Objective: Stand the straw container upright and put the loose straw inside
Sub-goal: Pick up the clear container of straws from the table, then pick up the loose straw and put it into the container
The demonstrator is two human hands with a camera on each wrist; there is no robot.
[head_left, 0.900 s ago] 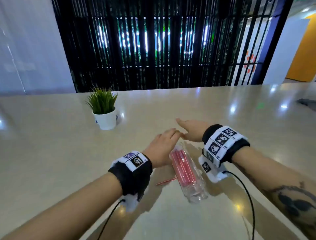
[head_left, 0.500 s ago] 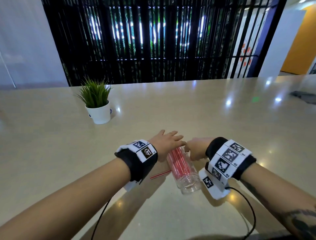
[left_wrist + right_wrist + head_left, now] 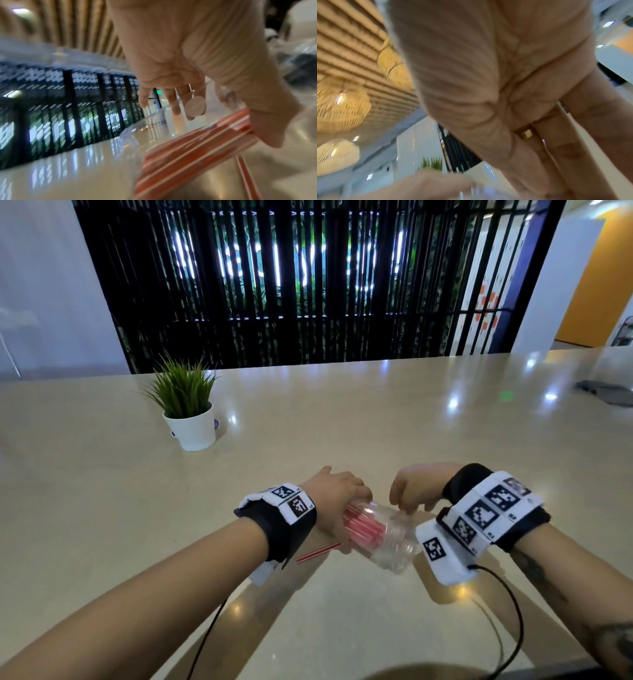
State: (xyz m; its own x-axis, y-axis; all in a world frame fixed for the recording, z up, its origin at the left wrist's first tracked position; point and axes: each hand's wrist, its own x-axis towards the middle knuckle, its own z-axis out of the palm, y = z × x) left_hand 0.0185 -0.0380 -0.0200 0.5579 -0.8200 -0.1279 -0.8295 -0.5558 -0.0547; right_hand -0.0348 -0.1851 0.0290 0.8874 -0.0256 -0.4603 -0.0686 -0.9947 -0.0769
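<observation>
Left hand (image 3: 334, 498) gripped tilted container (image 3: 383, 537); right hand (image 3: 416, 489) fingertips touched it, curled. Loose straw (image 3: 318, 553) flat on tabletop (image 3: 342, 422) alongside.

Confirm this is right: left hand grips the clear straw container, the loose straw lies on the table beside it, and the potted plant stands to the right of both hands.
Not quite: the head view shows the potted plant to the left.

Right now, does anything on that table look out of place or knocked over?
Yes. The clear straw container is tipped on its side, not upright, gripped by the left hand with the right hand at it. One red straw lies loose on the table beside it.
</observation>
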